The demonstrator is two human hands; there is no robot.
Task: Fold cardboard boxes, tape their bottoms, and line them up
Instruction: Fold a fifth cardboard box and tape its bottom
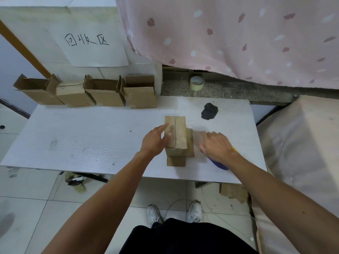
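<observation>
A small cardboard box [178, 133] stands upside down near the middle of the white table [82, 136], its closed bottom flaps facing up and its open flaps splayed on the tabletop. My left hand [155, 140] touches the box's left side with nearly straight fingers, thumb on the top edge. My right hand [215, 144] is just right of the box, curled over a purple and orange tool [219, 165] that shows under the wrist. Whether the tool is a tape dispenser is unclear. Several finished boxes [88, 92] stand in a row at the table's far left edge.
A roll of tape [196, 83] sits on the stone ledge behind the table. A dark blot [209, 111] marks the tabletop behind the box. A pink patterned curtain [229, 33] hangs at the back right. Cardboard scraps [233, 192] and litter lie on the tiled floor.
</observation>
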